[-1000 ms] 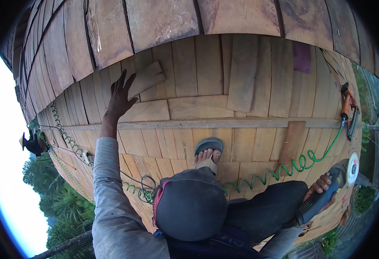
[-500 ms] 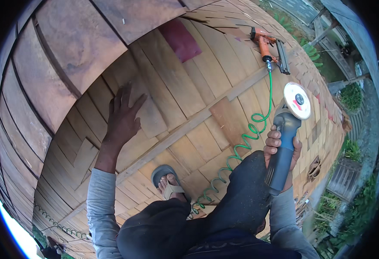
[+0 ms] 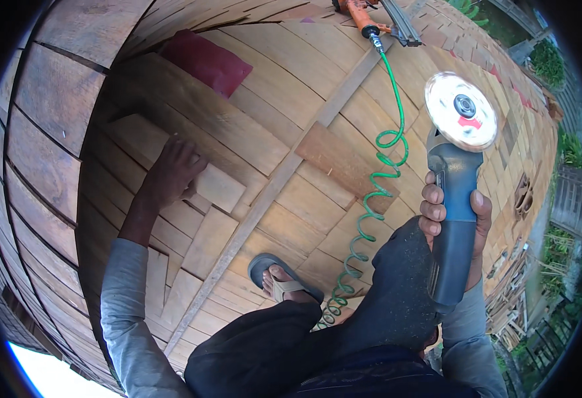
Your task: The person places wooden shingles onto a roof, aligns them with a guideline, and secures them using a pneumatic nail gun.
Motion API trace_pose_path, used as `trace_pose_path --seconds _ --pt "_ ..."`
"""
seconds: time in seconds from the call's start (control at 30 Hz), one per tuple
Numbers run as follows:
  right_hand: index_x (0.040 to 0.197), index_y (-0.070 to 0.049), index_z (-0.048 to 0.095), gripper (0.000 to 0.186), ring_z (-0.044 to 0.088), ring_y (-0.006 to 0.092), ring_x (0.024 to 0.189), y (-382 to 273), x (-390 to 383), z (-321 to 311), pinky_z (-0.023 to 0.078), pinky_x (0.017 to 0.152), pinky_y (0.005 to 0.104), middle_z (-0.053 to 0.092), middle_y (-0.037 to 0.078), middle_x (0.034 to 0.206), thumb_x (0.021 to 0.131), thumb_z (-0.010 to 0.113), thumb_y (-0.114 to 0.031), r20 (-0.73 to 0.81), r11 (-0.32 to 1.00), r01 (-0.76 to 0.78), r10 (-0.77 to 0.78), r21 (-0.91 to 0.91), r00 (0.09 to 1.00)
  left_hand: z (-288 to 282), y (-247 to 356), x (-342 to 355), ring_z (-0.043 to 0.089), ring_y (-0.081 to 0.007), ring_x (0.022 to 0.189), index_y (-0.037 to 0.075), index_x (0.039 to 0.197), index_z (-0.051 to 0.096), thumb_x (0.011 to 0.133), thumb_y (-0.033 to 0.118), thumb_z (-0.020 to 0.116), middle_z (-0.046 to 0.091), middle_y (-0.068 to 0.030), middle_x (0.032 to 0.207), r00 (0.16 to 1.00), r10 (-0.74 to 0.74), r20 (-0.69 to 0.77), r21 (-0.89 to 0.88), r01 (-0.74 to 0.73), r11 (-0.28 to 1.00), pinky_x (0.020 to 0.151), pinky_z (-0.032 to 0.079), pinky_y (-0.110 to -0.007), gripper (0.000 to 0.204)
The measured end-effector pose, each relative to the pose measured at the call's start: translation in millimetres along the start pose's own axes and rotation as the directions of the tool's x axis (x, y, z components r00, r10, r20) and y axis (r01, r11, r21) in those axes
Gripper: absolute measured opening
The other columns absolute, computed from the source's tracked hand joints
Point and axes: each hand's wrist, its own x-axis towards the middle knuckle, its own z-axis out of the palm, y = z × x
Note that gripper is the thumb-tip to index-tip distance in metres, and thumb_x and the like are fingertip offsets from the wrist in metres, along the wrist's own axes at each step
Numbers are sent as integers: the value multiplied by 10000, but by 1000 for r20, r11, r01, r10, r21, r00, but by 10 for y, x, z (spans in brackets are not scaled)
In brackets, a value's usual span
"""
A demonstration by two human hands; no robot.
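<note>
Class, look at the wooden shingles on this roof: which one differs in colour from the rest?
The dark red shingle near the top, above the left hand; all the others are plain brown wood.

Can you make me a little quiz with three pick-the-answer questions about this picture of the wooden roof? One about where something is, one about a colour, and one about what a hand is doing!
1. Where does the orange nail gun lie?
A. far up the shingles, at the end of the coiled hose
B. beside the sandalled foot
C. under the left hand

2. What colour is the coiled hose?
A. yellow
B. green
C. white

3. What is the right hand doing?
A. lying flat on the wood
B. hanging free
C. gripping the blue angle grinder

Answers:
1. A, the nail gun lies at the top of the picture, where the hose ends.
2. B, its spirals show bright green on the brown shingles.
3. C, its fingers wrap the grinder's body, disc upward, while the left hand presses a loose shingle.
</note>
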Motion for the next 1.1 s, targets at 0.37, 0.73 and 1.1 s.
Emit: trace_pose_path --seconds 0.37,0.73,1.1 --pt "1349 100 466 715 675 224 865 -6 -4 32 595 693 360 640 164 1054 911 712 -408 -87 999 13 -17 -43 996 -688 -146 1720 519 -365 1321 122 1348 637 546 86 931 557 -156 1339 919 65 -389 -55 -94 994 1266 321 -494 856" --pt "1344 83 479 711 691 222 845 -41 -97 57 605 695 359 649 154 1027 888 730 -402 -100 995 55 -64 -86 993 -403 -71 1911 541 -340 1262 126 1305 674 531 71 937 579 -124 1299 965 25 -259 -278 -100 955 1116 478 -424 819" --pt "1331 82 483 709 702 217 831 -52 -115 107 611 676 350 638 157 1017 884 720 -415 -143 980 75 -103 -186 984 -262 -30 1884 503 -324 1303 159 1255 730 589 197 956 574 -117 1333 951 -81 -297 -466 -70 882 1141 445 -427 705"
